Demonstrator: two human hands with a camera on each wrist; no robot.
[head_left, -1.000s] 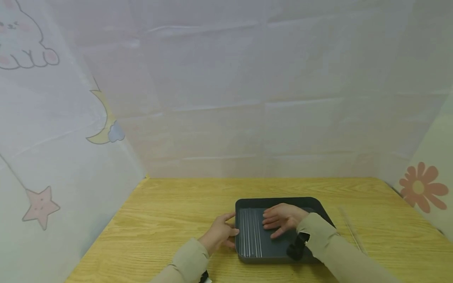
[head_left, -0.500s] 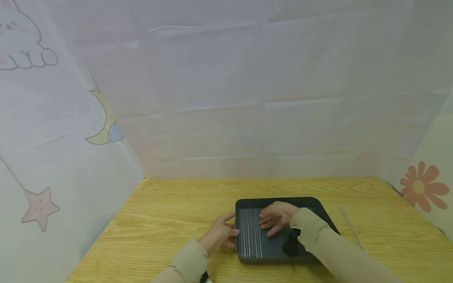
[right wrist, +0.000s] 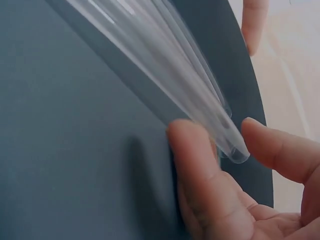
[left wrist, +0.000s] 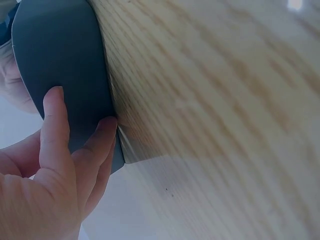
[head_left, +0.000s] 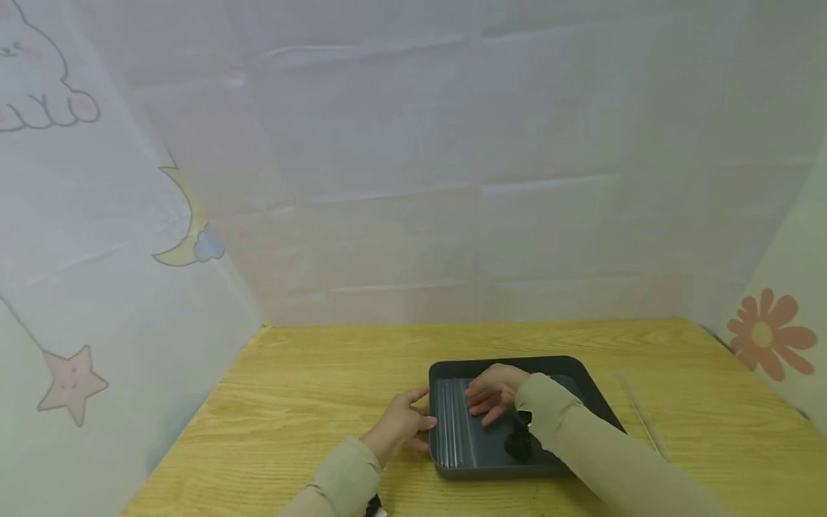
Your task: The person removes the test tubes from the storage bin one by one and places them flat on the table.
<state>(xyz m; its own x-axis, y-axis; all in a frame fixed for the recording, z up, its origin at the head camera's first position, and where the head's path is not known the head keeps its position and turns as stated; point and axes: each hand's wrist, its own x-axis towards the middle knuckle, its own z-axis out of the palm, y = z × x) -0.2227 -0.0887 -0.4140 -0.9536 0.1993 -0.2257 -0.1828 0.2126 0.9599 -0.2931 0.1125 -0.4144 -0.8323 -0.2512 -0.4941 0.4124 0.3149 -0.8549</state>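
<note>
Dark grey tray [head_left: 504, 472] sits on the wood-grain table [head_left: 310, 388], right of centre in the head view; several clear tubes [head_left: 451, 431] lie inside it, side by side along its left wall, running from near the far wall toward the near wall; the rest of the tray floor that shows is bare.

Left hand [head_left: 399, 427] at the tray's left side, fingers extended and pressing the outer wall, not clenched; in the left wrist view one fingertip [left wrist: 54, 97] is on the wall, another down at its lower edge by the table.

Right hand [head_left: 496, 391] inside the tray, at the right side of the tubes, toward their far ends; in the right wrist view its digits stand either side of one tube end, the nearest tube [right wrist: 170, 80] blurred and lying across the others; cannot tell whether it is gripped or only touched.

Beige sleeves [head_left: 345, 474] on both arms; black wrist device [head_left: 518, 441] under the right wrist, over the tray; thin pale strip [head_left: 646, 420] on the table just right of the tray, material unclear; pale creased backdrop [head_left: 388, 143] behind, printed with rabbit [head_left: 39, 72], moon [head_left: 179, 253], star [head_left: 72, 384], flower [head_left: 769, 334].
</note>
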